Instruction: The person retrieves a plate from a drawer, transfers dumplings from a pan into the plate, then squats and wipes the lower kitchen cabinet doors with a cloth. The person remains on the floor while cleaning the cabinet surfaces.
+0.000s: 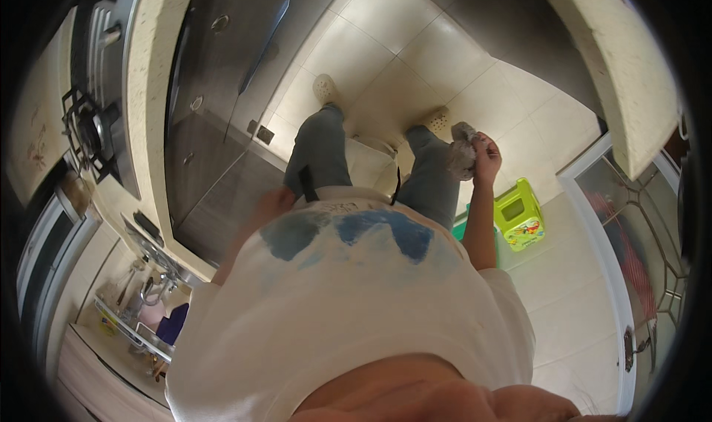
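Note:
My right hand [486, 158] grips a crumpled grey cloth [463, 152], held beside my right thigh above the tiled floor. The cloth hangs in a loose bunch from my fingers. My left hand [276, 202] is low by my left thigh, blurred and in shade. Its fingers are not clear, and nothing can be made out in it. Between my legs is a pale object [370, 163] with a curved upper edge, partly covered by my shirt. Light clogs with holes are on my feet.
Dark cabinet fronts [206, 121] and a pale countertop [147, 88] run along the left, with a gas burner [92, 135] and a sink faucet [158, 288]. A lime-green plastic stool [520, 216] stands at right, near a glass-paned door [623, 311]. Another counter [617, 71] juts in at upper right.

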Demonstrator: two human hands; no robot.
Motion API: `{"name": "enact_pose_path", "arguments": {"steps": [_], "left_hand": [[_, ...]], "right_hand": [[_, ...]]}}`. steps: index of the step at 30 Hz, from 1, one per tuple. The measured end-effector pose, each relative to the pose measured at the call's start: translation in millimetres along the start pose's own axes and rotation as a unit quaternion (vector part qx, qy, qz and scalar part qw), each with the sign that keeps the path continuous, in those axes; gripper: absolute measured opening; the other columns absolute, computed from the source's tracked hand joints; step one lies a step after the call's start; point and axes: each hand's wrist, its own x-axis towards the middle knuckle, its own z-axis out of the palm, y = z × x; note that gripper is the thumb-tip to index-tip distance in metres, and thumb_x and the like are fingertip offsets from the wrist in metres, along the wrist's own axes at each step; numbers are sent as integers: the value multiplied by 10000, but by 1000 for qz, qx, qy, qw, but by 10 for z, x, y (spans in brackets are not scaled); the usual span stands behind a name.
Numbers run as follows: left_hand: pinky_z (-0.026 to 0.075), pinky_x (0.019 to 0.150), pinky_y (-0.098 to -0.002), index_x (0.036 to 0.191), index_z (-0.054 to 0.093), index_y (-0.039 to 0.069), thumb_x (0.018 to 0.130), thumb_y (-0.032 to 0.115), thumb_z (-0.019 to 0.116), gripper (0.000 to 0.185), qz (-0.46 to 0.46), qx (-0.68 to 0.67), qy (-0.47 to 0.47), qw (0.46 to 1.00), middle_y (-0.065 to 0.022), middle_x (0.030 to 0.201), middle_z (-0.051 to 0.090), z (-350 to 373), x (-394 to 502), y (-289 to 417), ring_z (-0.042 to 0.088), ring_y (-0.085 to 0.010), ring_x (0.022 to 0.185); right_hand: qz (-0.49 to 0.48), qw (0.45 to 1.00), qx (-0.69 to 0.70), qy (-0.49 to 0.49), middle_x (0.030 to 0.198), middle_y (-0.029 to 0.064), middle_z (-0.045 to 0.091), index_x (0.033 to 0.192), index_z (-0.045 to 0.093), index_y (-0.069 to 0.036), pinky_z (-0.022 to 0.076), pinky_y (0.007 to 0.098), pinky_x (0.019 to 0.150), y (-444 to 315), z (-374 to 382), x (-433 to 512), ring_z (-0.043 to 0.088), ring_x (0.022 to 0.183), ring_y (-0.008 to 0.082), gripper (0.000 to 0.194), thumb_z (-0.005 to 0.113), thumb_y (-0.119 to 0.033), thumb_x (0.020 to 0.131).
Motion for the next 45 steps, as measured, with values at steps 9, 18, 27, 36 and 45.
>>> {"name": "enact_pose_path", "arguments": {"steps": [9,18,27,36,45], "left_hand": [[497,706,-397,998,580,28,918,184,589,175,253,-18,78,964,-144,848,655,116,2112,318,638,-337,783],[474,932,-443,1193,557,61,897,118,523,303,203,269,-68,939,-194,1158,566,1928,3750,-163,559,-372,1089],[536,764,-430,939,701,44,849,63,569,161,208,356,-313,856,-156,974,681,1896,4467,-44,662,-309,923],[519,792,-421,996,697,115,665,275,807,384,341,400,-389,756,-115,1020,690,1795,4905,895,652,-301,955],[516,789,-449,1000,684,97,691,344,813,416,337,501,-261,754,-120,973,693,1614,4851,1502,660,-308,926]], "right_hand": [[25,1000,8,-13,904,54,684,1046,677,13,511,236,727,1052,897,678,639,792,125,215,689,-62,845],[-75,959,-268,-63,932,72,689,1004,690,-45,509,279,799,1397,1375,1081,640,888,159,210,678,-63,794],[-107,953,-258,-120,1039,77,646,1031,652,-13,493,255,807,960,1348,1212,612,923,148,256,635,79,793],[-281,895,-323,-125,1012,109,641,1012,646,-2,484,278,825,702,1389,1521,618,910,187,262,617,72,762],[-404,843,-330,-130,1012,145,656,1000,666,-13,485,339,858,505,1594,1293,635,928,282,260,635,-43,744]]}}
